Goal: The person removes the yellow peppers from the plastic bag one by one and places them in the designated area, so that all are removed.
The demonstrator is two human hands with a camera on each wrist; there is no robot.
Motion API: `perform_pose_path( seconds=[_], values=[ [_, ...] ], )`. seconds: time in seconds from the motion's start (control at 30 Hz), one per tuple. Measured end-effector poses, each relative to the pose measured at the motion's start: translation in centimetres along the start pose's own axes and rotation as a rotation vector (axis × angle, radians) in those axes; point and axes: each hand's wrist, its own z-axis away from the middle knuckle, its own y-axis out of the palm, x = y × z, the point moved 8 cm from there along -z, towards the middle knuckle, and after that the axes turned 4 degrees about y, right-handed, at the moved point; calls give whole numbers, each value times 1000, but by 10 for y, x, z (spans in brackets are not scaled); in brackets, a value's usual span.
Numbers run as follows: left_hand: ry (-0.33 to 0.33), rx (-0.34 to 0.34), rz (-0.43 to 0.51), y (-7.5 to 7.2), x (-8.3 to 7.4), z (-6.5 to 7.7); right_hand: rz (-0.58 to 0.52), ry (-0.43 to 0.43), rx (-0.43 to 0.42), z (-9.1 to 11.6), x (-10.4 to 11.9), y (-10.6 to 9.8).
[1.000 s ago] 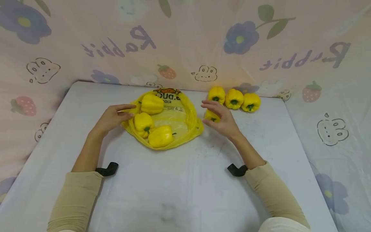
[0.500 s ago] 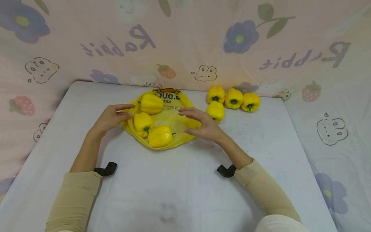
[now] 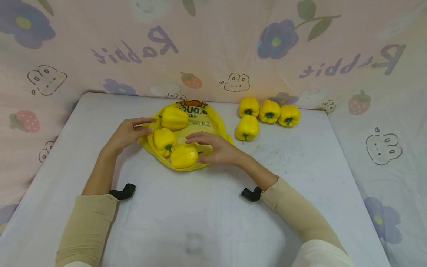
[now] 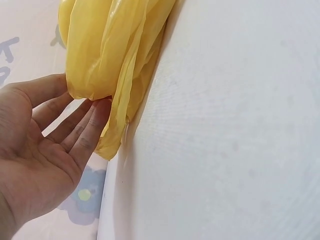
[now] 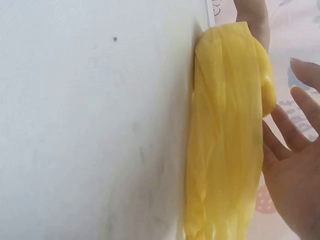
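A yellow plastic bag (image 3: pixel 218 120) lies with its mouth wide and its rim rolled down. Inside, toward its left and front, sit three yellow bell peppers: a rear pepper (image 3: pixel 174 118), a middle one (image 3: pixel 164 139) and a front one (image 3: pixel 183 156). My left hand (image 3: pixel 125 135) is at the bag's left rim; in the left wrist view its fingertips touch the plastic (image 4: pixel 97 55). Over the bag's right front, my right hand (image 3: pixel 220 148) spreads thumb and fingers beside the front pepper. Its fingers (image 5: pixel 287 125) appear behind the bag's near wall in the right wrist view.
Several more yellow bell peppers stand right of the bag: three in a row along the back, one of them a pepper (image 3: pixel 269 111), and another pepper (image 3: pixel 247 128) before the row. The white table (image 3: pixel 213 222) meets a printed curtain (image 3: pixel 213 48) behind.
My right hand has moved left and slightly nearer, from beside the loose peppers to over the bag, uncovering the loose front pepper. My left hand stays at the left rim.
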Motion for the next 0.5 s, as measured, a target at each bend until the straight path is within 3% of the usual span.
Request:
perform_pose_path(
  seconds=[0.5],
  values=[
    [-6, 4, 3, 3, -3, 0, 167, 79, 116, -12, -9, 14]
  ],
)
